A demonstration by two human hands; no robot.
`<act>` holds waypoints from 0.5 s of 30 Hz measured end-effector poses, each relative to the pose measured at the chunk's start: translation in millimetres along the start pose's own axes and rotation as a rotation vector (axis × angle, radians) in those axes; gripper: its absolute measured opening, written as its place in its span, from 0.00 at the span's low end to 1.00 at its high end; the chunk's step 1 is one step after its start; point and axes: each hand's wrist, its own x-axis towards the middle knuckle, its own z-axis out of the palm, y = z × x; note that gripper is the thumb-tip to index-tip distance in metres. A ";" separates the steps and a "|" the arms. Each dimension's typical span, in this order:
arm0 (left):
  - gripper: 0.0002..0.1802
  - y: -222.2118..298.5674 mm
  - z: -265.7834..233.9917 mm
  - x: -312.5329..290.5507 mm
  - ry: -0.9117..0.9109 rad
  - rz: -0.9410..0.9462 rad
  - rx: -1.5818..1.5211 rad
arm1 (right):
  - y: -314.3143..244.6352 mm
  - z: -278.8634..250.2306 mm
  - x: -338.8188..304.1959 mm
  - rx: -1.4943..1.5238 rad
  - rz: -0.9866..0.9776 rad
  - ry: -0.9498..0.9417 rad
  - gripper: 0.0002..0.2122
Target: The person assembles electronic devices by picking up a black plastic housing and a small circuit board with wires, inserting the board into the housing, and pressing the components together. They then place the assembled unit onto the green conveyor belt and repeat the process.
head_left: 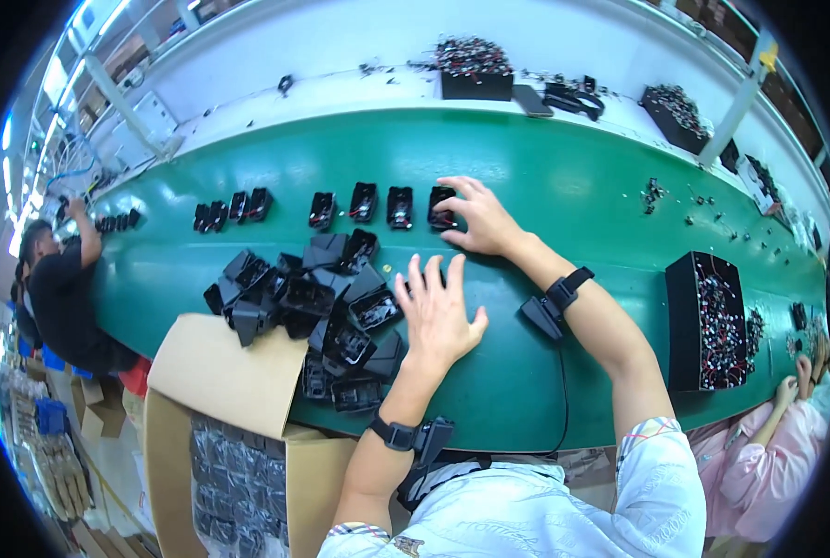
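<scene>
While the left hand (pixel 440 321) spreads its fingers, the right hand (pixel 485 221) curves fingers over a box (pixel 441 220), grip unclear; the box's long axis runs forward.

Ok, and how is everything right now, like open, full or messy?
Left hand: open, fingers spread
Right hand: fingers over the rightmost casing; grip unclear
Four black casings beside and under it: lined up, apart, open side up
Piled black casings: jumbled
Cardboard box: open, holding plastic-wrapped black parts
Black bin at right: open, filled with small wired parts
</scene>
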 end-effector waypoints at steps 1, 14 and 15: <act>0.48 0.5 -1.6 -0.7 -0.029 -0.016 0.015 | 0.0 -3.6 -4.1 -0.054 -0.028 -0.008 0.27; 0.41 -1.0 -3.4 -8.5 -0.086 0.015 -0.053 | 182.5 -140.4 -186.2 -0.792 1.031 0.497 0.24; 0.43 1.7 -0.2 -7.6 -0.078 0.054 -0.058 | 191.4 -147.4 -200.2 -0.671 1.060 0.424 0.18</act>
